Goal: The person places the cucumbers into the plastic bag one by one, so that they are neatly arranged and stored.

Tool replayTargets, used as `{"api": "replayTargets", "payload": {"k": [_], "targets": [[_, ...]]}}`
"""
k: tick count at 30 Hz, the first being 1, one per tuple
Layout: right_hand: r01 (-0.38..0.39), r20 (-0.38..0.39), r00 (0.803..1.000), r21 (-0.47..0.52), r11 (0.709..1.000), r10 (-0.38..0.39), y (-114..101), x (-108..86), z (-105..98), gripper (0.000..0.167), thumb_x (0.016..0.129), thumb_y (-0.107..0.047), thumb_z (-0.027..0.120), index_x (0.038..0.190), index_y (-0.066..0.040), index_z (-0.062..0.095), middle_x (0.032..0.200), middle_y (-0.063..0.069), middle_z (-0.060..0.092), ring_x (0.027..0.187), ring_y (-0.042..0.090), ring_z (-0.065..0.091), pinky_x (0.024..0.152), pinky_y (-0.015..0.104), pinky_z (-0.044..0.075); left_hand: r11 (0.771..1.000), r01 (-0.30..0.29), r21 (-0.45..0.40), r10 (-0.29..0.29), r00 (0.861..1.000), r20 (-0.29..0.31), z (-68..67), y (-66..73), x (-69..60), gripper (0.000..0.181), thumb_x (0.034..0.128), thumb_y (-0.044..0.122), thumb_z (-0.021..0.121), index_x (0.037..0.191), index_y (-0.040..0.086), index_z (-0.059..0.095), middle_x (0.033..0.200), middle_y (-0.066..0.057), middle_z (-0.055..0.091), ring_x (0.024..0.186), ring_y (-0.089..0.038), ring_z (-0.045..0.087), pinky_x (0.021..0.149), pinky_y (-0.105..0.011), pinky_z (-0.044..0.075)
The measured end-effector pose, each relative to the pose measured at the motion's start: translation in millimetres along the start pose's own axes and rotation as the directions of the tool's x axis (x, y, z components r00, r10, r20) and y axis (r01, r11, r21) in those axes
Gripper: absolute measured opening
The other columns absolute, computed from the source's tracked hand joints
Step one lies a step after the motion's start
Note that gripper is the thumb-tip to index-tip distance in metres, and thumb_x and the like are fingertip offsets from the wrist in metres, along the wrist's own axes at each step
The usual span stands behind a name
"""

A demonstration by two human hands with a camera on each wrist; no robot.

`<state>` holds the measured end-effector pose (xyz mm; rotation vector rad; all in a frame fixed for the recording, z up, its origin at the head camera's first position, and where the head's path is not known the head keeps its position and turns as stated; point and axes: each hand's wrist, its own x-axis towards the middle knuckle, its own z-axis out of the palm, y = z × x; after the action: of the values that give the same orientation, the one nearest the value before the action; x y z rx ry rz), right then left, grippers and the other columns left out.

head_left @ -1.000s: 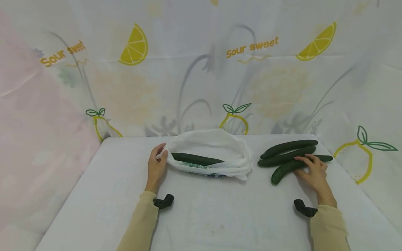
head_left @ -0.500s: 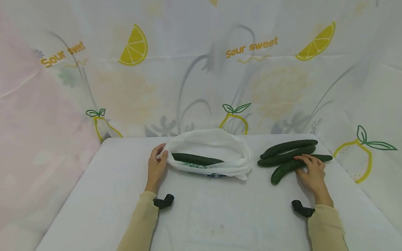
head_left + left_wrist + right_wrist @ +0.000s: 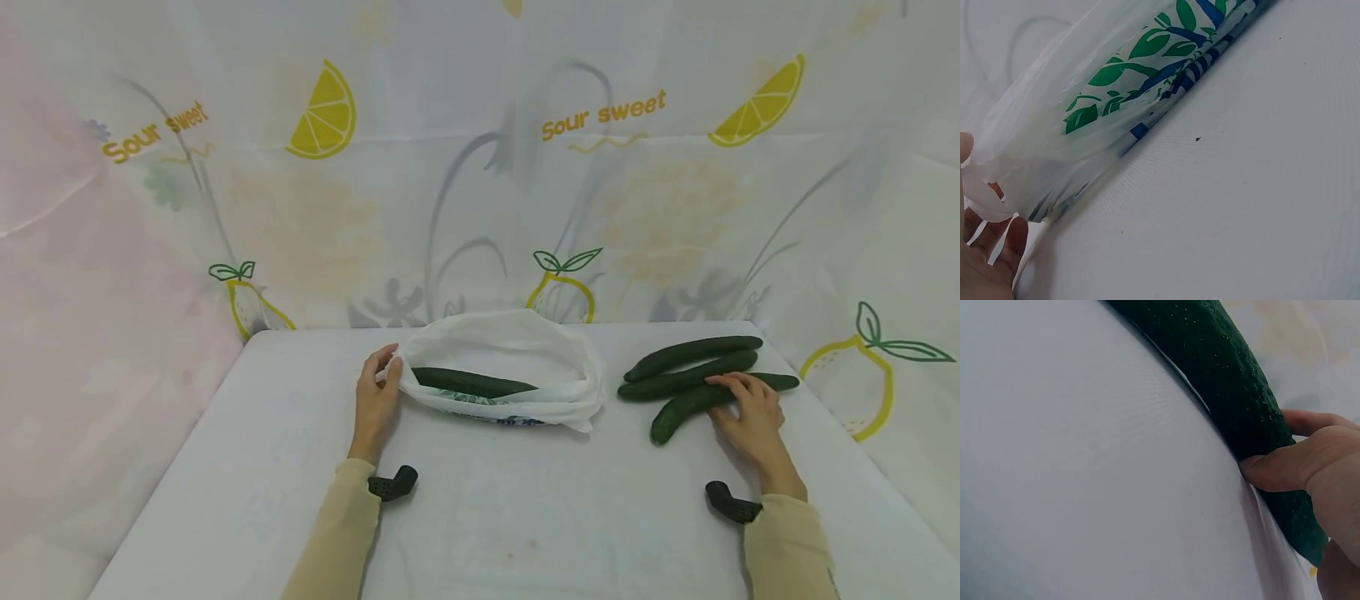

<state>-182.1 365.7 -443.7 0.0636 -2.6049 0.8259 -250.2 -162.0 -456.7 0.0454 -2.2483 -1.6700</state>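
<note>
A white plastic bag (image 3: pixel 517 329) with a green and blue print lies on the table, its mouth spread wide. One cucumber (image 3: pixel 472 382) rests inside it. My left hand (image 3: pixel 375 406) pinches the bag's left end; in the left wrist view the thin plastic (image 3: pixel 997 194) runs between its fingers. On the right, my right hand (image 3: pixel 753 421) grips the nearest cucumber (image 3: pixel 678 410), thumb on the near side and fingers over the far side. The right wrist view shows this bumpy dark green cucumber (image 3: pixel 1210 369) between thumb and fingers, lying on the cloth.
Two more cucumbers, a far one (image 3: pixel 690 353) and a middle one (image 3: pixel 678 381), lie just behind the gripped one. A white cloth covers the table (image 3: pixel 525 508). A lemon-printed curtain (image 3: pixel 480 192) hangs behind the table's back edge.
The right hand shifts very slightly on the nearest cucumber and keeps its hold there. The left hand and the bag stay where they were.
</note>
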Motion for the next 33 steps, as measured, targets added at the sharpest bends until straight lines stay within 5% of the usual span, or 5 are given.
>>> {"api": "replayTargets", "payload": {"k": [18,25,33], "targets": [[-0.004,-0.012,1.0,0.002,1.0,0.004,-0.6,-1.6,-0.1,0.04,0.076,0.01,0.062,0.113,-0.003,0.053,0.131,0.029,0.033,0.123,0.058,0.015,0.086,0.074,0.01,1.0,-0.012,-0.008,0.012,1.0,-0.009,0.6,2.0,0.4,0.039,0.099,0.035,0.046,0.131,0.013,0.051,0.127,-0.012,0.053,0.12,-0.023,0.047,0.095,-0.038,0.039],[0.047,-0.069,0.996,-0.011,0.999,-0.048,1.9,-2.5,-5.2,0.045,0.068,0.014,0.068,0.107,-0.003,0.054,0.12,0.028,0.045,0.113,0.056,0.031,0.086,0.072,0.015,1.0,-0.017,0.011,0.017,1.0,-0.01,1.6,1.7,0.7,0.04,0.0996,0.035,0.044,0.132,0.012,0.05,0.128,-0.012,0.053,0.121,-0.023,0.047,0.095,-0.038,0.039],[0.098,-0.107,0.99,0.071,0.993,-0.09,3.2,-1.6,-5.2,0.046,0.065,0.018,0.069,0.105,0.002,0.054,0.115,0.027,0.046,0.11,0.057,0.03,0.078,0.071,0.017,1.0,-0.012,0.005,0.012,1.0,-0.006,0.6,3.4,0.0,0.04,0.0994,0.036,0.044,0.132,0.012,0.05,0.128,-0.012,0.052,0.122,-0.024,0.046,0.096,-0.038,0.038]]}}
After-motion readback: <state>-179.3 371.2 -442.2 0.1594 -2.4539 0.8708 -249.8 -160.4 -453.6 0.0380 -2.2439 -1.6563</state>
